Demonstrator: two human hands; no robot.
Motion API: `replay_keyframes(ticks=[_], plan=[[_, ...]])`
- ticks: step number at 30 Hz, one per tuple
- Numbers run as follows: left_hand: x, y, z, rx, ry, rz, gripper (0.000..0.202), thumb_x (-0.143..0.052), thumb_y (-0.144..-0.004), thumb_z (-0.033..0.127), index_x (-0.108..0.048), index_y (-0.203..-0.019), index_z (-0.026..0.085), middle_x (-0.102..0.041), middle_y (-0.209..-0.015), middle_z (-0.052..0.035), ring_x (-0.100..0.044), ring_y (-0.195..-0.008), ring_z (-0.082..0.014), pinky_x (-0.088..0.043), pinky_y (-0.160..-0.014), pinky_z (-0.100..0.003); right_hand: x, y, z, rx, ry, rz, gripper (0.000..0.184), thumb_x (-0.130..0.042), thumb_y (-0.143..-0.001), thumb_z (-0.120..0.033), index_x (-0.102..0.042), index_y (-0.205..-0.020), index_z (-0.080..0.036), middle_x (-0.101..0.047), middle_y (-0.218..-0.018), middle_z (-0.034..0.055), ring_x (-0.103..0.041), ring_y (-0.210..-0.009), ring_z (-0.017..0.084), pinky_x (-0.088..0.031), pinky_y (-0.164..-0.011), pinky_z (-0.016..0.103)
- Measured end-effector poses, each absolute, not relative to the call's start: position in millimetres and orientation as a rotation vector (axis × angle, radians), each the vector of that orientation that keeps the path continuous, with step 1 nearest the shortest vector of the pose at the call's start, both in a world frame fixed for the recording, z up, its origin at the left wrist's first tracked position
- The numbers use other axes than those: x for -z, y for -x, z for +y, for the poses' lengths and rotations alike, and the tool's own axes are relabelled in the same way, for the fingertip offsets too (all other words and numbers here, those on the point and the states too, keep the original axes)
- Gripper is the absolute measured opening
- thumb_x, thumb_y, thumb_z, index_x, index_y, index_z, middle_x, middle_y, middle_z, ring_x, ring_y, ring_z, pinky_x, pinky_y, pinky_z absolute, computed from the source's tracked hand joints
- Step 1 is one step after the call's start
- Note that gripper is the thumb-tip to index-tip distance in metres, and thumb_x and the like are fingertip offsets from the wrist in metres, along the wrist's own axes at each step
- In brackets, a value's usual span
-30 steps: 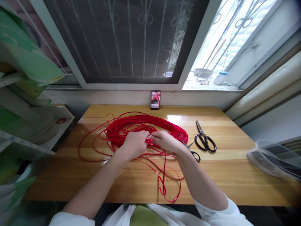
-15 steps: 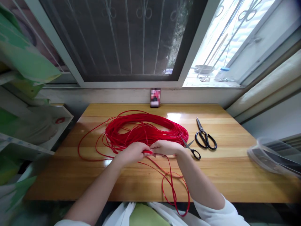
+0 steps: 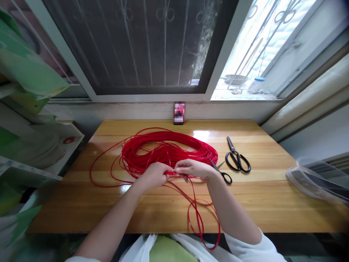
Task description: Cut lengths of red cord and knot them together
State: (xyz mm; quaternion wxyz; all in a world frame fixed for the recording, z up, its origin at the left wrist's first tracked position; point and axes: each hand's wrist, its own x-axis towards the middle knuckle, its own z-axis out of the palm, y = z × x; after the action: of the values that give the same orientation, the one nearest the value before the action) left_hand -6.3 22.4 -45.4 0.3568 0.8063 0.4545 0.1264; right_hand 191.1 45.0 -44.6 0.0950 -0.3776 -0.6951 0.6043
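Observation:
A large loose coil of shiny red cord (image 3: 191,140) lies in the middle of the wooden table. In front of it, my left hand (image 3: 156,174) pinches a short red piece that looks like folded or knotted cord (image 3: 170,173). My right hand (image 3: 195,169) meets it fingertip to fingertip, its thumb and fingers closed on the same red cord. From between the hands, loose strands (image 3: 197,214) run down in loops over the table's front edge. The exact grip under the right palm is hidden.
Small black-handled scissors (image 3: 225,177) lie spread beside my right wrist, with larger black scissors (image 3: 237,160) behind them. A phone (image 3: 179,112) leans against the wall at the back. A clear plastic container (image 3: 313,182) stands at the right; the wooden table (image 3: 95,214) ends close to my body.
My right hand has lifted slightly and its fingers have shifted on the red cord. My left hand keeps its pinch, a little higher. The hanging strands have swung slightly left.

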Motion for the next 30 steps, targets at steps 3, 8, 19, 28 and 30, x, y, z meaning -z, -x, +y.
replay_keyframes(ticks=[3,8,19,28,30], plan=[[46,10,25,-0.451,-1.955,1.251,0.026,-0.048,-0.075,0.03,-0.068,-0.07,0.015,-0.058,-0.055,-0.0007,-0.046,-0.054,-0.0118,-0.032,-0.051,-0.021,55,-218,37,-1.362,1.346,-1.82,0.036,-0.049,-0.078,-0.051,-0.053,-0.095,-0.019,-0.058,-0.084,0.0029,-0.055,-0.073,0.013,-0.043,-0.064,0.025],[41,17,27,-0.598,-1.844,1.276,0.035,-0.047,-0.077,0.041,-0.067,-0.071,0.013,-0.048,-0.051,0.0024,-0.038,-0.049,-0.0092,-0.029,-0.048,-0.02,108,-289,7,-0.528,2.048,-1.428,0.044,-0.05,-0.073,-0.056,-0.05,-0.092,-0.016,-0.059,-0.089,0.011,-0.055,-0.084,0.024,-0.043,-0.076,0.037],[34,9,23,-0.68,-1.856,1.347,0.034,-0.047,-0.077,0.039,-0.07,-0.088,0.015,-0.059,-0.06,0.0,-0.046,-0.053,-0.0105,-0.034,-0.052,-0.021,169,-304,-11,-0.041,2.423,-1.463,0.046,-0.054,-0.07,-0.041,-0.049,-0.103,-0.011,-0.059,-0.096,0.0156,-0.052,-0.094,0.029,-0.038,-0.081,0.036],[37,15,25,-0.756,-1.849,1.415,0.03,-0.049,-0.078,0.037,-0.07,-0.086,0.017,-0.066,-0.065,-0.0019,-0.054,-0.058,-0.0125,-0.036,-0.052,-0.021,140,-298,-10,-0.329,2.384,-1.343,0.029,-0.046,-0.075,-0.03,-0.054,-0.102,-0.022,-0.065,-0.097,0.0077,-0.059,-0.084,0.023,-0.038,-0.06,0.03],[38,16,26,-0.758,-1.851,1.417,0.029,-0.05,-0.078,0.037,-0.07,-0.086,0.017,-0.067,-0.069,-0.0023,-0.056,-0.061,-0.0132,-0.038,-0.055,-0.021,128,-295,-14,-0.207,2.28,-1.265,0.029,-0.048,-0.075,-0.032,-0.054,-0.102,-0.023,-0.066,-0.096,0.0069,-0.059,-0.083,0.023,-0.039,-0.066,0.031]])
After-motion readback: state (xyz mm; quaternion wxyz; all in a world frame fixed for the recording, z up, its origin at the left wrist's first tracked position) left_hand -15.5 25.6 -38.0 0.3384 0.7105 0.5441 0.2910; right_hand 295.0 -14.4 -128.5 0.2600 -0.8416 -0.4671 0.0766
